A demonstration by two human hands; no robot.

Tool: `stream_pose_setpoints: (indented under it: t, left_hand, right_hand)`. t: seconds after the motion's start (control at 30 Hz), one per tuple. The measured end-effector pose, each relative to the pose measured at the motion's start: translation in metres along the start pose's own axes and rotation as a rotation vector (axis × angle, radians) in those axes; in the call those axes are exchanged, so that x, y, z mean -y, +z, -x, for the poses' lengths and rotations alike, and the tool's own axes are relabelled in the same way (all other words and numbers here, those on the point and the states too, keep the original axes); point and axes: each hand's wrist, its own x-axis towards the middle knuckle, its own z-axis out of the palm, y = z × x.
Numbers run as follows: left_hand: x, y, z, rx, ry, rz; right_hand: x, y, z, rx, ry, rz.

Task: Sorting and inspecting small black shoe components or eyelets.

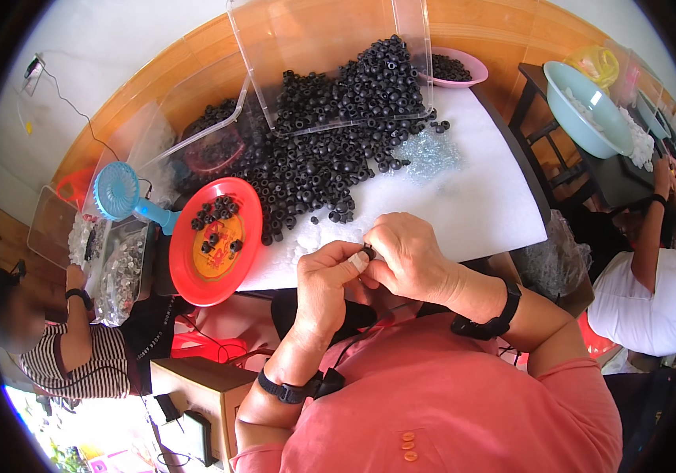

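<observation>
My left hand (324, 288) and my right hand (414, 254) meet at the near edge of the white-covered table (487, 197). Thumbs and fingertips of both pinch one small round black part (368, 252); whether a second tiny piece is between them is hidden. Just beyond lies a large heap of black parts (306, 173), many with a hole through them. Beside the heap, to the right, is a spread of tiny clear pieces (428, 158). A red plate (182, 272) with an orange centre, at left, carries several black parts (216, 209).
A clear plastic bin (330, 31) spills black parts onto the table. A pink bowl (476, 75) stands behind it at right. A blue fan (117, 191) stands left of the plate. People sit at both sides; a pale blue basin (578, 118) rests on the right-hand table.
</observation>
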Motion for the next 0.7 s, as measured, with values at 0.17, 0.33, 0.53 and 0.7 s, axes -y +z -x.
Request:
stream_pose_setpoints:
  t: [0.17,0.33,0.53,0.7]
  left_hand:
    - [0.005,0.000,0.003,-0.032,0.017,0.075]
    - [0.005,0.002,0.002,-0.051,0.028,0.069]
    - [0.008,-0.002,-0.002,-0.040,0.010,0.057]
    - [0.009,-0.002,-0.002,-0.060,0.012,0.075]
  right_hand:
    - [0.003,-0.001,0.001,0.162,0.175,-0.158]
    - [-0.005,0.001,-0.005,0.155,0.031,-0.039]
    - [-0.011,0.005,-0.006,0.153,-0.049,-0.029]
    - [-0.002,0.008,-0.003,0.111,-0.038,-0.024]
